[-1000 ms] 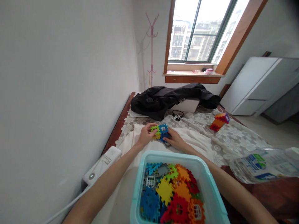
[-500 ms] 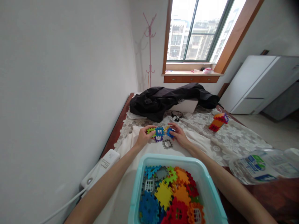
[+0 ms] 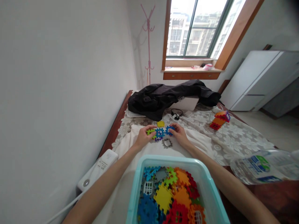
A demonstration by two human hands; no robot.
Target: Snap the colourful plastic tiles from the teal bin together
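Left hand [image 3: 143,137]: fingers clamped on lime-green toothed plastic square [image 3: 150,132], beside blue window-cut plastic square [image 3: 157,133].
Right hand [image 3: 179,134]: fingers clamped on blue toothed plastic piece [image 3: 168,130], over white cloth [image 3: 198,140].
Teeth: probably need level alignment, gentle pressing.

It looks like a home, with a pink coat stand [image 3: 149,46], a white fridge [image 3: 259,74], a flowery cloth [image 3: 240,140] and bright toys [image 3: 163,196].

Both arms [image 3: 109,175] stretched fwd, L hand [image 3: 143,137] & R hand [image 3: 180,135] nr each other, both pinching
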